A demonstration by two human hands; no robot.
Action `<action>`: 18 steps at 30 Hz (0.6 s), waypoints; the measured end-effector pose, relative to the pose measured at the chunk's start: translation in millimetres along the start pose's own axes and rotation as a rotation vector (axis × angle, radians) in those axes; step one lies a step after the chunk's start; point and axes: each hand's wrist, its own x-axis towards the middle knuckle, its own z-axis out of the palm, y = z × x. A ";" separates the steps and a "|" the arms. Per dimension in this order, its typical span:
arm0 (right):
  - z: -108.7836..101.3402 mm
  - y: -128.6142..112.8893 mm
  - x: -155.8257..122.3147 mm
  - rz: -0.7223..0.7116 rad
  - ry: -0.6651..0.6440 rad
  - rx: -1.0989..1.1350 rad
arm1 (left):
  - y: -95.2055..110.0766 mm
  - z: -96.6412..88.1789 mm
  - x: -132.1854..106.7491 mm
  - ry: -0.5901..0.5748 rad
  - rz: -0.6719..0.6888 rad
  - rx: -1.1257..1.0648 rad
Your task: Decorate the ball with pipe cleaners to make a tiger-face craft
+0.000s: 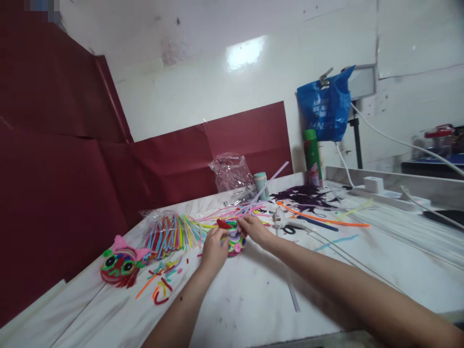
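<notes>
Between my hands, on the white table, is a small multicoloured pipe-cleaner craft (pixel 237 248) with green, lilac, red and pink parts. My left hand (pixel 214 247) holds its left side with bent fingers. My right hand (pixel 254 230) is closed in a pinch at its upper right. A lilac pipe cleaner (pixel 272 179) rises from beside the right fingertips towards the upper right; the pinch itself is partly hidden. Farther left sits a pipe-cleaner animal head (pixel 119 265) with big green-ringed eyes and pink ears. A white glue gun (pixel 294 222) lies right of my right hand.
A bundle of coloured pipe cleaners (pixel 168 234) and cut pieces (pixel 161 285) lie at left. Behind are a clear plastic bag (pixel 232 174), purple scraps (pixel 302 197), a green can (pixel 312 157) and a hanging blue bag (pixel 324 108). A power strip (pixel 393 197) with cables is at right.
</notes>
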 end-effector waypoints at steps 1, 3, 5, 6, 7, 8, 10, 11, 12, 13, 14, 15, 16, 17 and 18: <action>-0.8 0.2 0.2 -0.007 -0.012 0.003 | 1.0 3.5 1.7 -0.010 0.015 0.006; -2.0 1.9 -0.2 -0.022 -0.032 0.012 | 1.5 10.0 4.1 -0.012 0.037 0.021; -2.5 4.9 -1.2 -0.035 -0.049 0.020 | -0.1 15.2 3.6 0.002 0.049 0.033; -2.6 6.7 -1.5 -0.039 -0.057 0.024 | -1.3 17.2 2.3 0.010 0.051 0.038; -2.6 8.5 -1.7 -0.042 -0.063 0.027 | -2.5 18.8 0.3 0.022 0.051 0.040; -2.5 10.3 -1.5 -0.042 -0.068 0.031 | -3.5 19.9 -2.0 0.041 0.055 0.039; -2.5 13.4 -0.7 -0.037 -0.071 0.035 | -4.8 20.4 -6.8 0.093 0.072 0.013; -2.7 14.6 -0.2 -0.033 -0.071 0.036 | -5.2 19.9 -8.8 0.127 0.071 -0.020; -3.2 15.6 0.2 -0.029 -0.070 0.034 | -5.7 18.9 -10.1 0.164 0.055 -0.062; -4.0 16.2 0.5 -0.025 -0.069 0.029 | -6.4 17.6 -10.7 0.202 0.021 -0.105; -5.2 16.4 0.6 -0.021 -0.068 0.021 | -7.6 16.2 -10.6 0.234 -0.024 -0.140; -6.9 16.0 0.4 -0.019 -0.065 0.010 | -9.1 14.9 -9.9 0.264 -0.074 -0.164; -8.9 15.0 -0.2 -0.018 -0.061 -0.004 | -11.1 14.1 -8.8 0.287 -0.116 -0.179; -11.2 13.3 -1.3 -0.021 -0.057 -0.022 | -13.3 14.0 -7.7 0.296 -0.143 -0.192; -13.6 10.8 -3.1 -0.027 -0.053 -0.043 | -15.5 14.8 -6.7 0.287 -0.157 -0.210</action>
